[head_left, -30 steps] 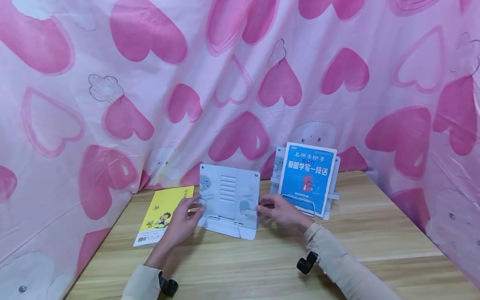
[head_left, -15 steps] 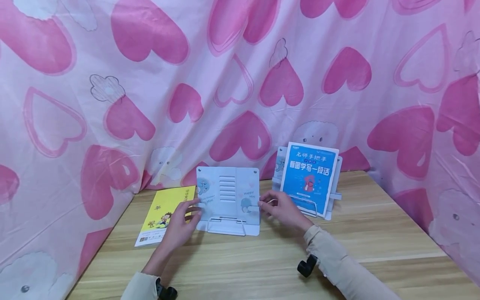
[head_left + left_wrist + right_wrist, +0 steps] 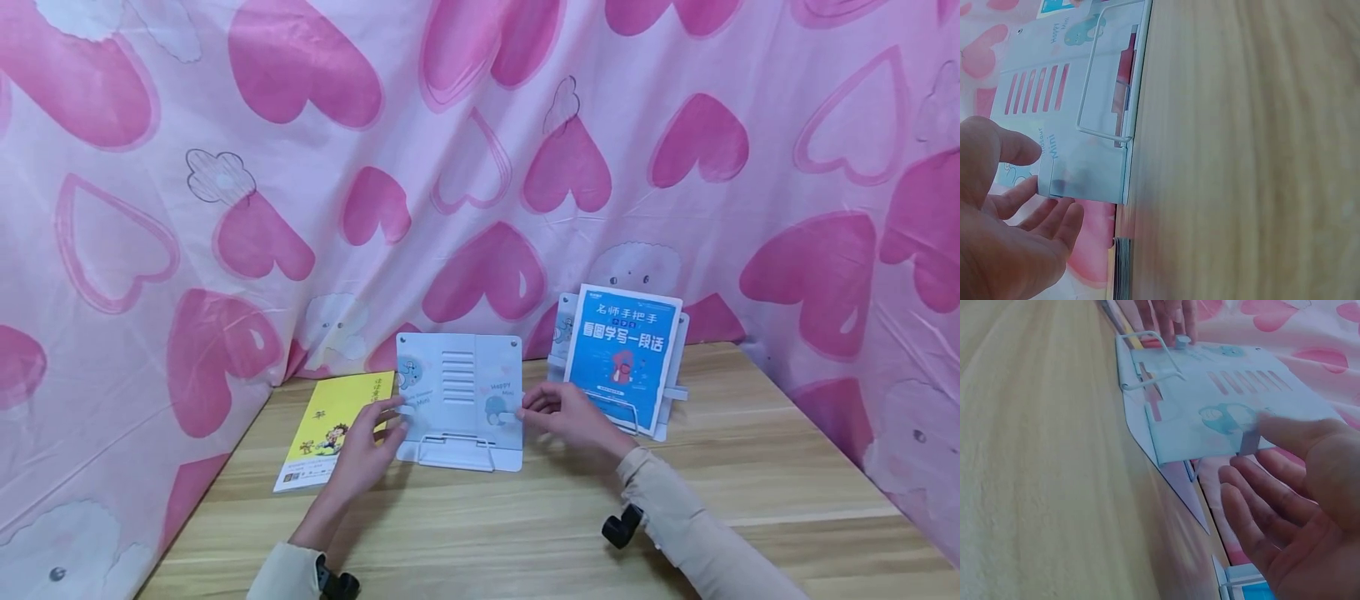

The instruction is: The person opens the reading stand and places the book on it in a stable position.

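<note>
A pale blue metal book stand (image 3: 459,400) with slots and cartoon prints stands on the table, its wire page holder (image 3: 454,452) across the lower front. My left hand (image 3: 367,446) is at its left edge. In the left wrist view, thumb and index finger pinch around the small side clip (image 3: 1046,172), the other fingers spread loosely. My right hand (image 3: 566,417) holds the opposite edge. In the right wrist view, the thumb lies over the right clip (image 3: 1249,442), with the bent fingers below the panel.
A yellow book (image 3: 330,421) lies flat to the left, partly behind my left hand. Behind my right hand, a blue book (image 3: 626,350) leans on a second stand (image 3: 677,367). A pink heart-print curtain (image 3: 480,167) hangs along the back edge of the wooden table (image 3: 525,542).
The stand turned from a slanted position to face me squarely, and its wire page holder shows higher on the front. In the last half second the hands and stand barely moved.
</note>
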Demonstrator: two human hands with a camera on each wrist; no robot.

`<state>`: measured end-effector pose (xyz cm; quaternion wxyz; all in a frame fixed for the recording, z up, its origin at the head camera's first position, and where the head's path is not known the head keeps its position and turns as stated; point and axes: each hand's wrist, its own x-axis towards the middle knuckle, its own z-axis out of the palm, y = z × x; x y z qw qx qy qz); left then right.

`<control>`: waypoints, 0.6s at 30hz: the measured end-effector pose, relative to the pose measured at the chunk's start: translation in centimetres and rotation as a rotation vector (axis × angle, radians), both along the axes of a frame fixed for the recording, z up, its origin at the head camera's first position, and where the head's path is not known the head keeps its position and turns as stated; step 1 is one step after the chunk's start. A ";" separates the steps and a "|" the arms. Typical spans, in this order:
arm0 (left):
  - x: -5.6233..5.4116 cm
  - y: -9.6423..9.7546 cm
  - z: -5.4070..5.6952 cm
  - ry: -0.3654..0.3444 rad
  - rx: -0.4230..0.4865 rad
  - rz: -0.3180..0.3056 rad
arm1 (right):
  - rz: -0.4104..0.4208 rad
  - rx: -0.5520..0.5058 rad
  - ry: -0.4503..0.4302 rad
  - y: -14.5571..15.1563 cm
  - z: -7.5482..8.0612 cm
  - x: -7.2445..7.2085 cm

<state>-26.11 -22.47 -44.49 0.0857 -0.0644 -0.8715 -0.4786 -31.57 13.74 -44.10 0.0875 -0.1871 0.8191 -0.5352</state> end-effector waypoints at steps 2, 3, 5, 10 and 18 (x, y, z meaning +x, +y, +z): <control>0.0 0.0 0.0 -0.017 0.008 -0.003 | 0.018 0.002 0.008 0.1 0.0 -0.1; 0.0 0.0 0.0 -0.023 0.010 -0.005 | 0.024 0.003 0.013 0.1 0.0 -0.1; 0.0 0.1 0.0 -0.036 0.020 -0.008 | 0.031 -0.001 0.020 0.1 0.0 -0.1; -0.1 0.1 -0.1 -0.052 0.035 -0.003 | 0.016 -0.010 0.039 0.0 -0.2 -0.2; 0.0 -0.1 0.0 -0.029 0.052 0.009 | -0.082 -0.026 0.037 -0.4 -1.0 -0.3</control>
